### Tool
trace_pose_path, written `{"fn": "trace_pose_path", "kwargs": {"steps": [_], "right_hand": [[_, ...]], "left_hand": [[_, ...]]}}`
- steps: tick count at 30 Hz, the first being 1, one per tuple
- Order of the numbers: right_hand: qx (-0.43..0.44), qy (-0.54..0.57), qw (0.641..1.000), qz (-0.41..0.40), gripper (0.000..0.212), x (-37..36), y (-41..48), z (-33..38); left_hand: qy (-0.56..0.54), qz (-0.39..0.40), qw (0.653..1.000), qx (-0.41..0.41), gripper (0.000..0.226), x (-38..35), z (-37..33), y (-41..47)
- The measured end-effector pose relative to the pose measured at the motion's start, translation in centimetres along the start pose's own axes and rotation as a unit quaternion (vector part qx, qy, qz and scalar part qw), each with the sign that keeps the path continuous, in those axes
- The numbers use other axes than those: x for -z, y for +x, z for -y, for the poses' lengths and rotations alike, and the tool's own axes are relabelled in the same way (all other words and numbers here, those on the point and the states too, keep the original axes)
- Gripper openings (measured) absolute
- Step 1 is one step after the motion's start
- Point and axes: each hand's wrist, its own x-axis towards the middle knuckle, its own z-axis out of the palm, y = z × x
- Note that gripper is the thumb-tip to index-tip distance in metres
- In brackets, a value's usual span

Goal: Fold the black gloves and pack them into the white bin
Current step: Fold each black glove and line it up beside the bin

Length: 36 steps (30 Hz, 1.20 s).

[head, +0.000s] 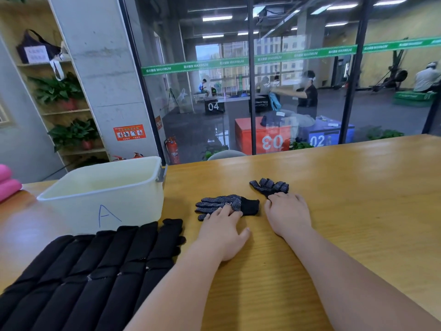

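Observation:
Two black gloves with white grip dots lie flat on the wooden table (334, 211). The left glove (226, 204) points its fingers left, cuff to the right; my left hand (224, 232) rests on its near edge with fingers pressing down. The right glove (270, 187) lies farther back, and my right hand (287, 213) covers its cuff end with fingers laid flat. The white bin (107, 194), marked with a blue "A", stands to the left and looks empty.
A row of several black gloves (95, 271) lies overlapped at the near left, just in front of the bin. Something pink (8, 182) sits at the far left edge. A glass wall runs behind the table.

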Motion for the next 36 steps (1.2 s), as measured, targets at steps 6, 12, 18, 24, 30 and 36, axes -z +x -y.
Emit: {"fn": "trace_pose_path", "kwargs": {"steps": [6,12,18,24,30,36], "right_hand": [[0.022,-0.002,1.0,-0.014,0.049,0.8,-3.1,-0.7],[0.064,-0.012,0.998,-0.007,0.046,2.4,-7.1,-1.6],[0.075,-0.014,0.997,-0.024,0.04,3.5,-11.4,-3.1],[0.086,0.032,0.992,-0.089,0.028,3.2,-13.4,-3.7],[0.088,0.075,0.989,-0.092,0.026,3.3,-13.5,-3.9],[0.084,0.098,0.988,-0.089,0.022,2.9,-13.3,-4.3]], "left_hand": [[-0.026,-0.001,0.999,-0.021,0.058,0.5,-0.2,-3.2],[-0.044,-0.017,0.998,-0.049,0.044,1.1,-1.2,-6.3],[-0.047,-0.009,0.995,-0.089,0.025,1.5,-2.1,-9.1],[-0.016,-0.077,0.988,-0.13,0.053,2.0,-4.2,-11.4],[-0.041,-0.086,0.988,-0.118,0.024,1.6,-5.2,-11.9],[-0.23,-0.102,0.964,-0.084,0.006,8.2,-5.0,-11.0]]}}
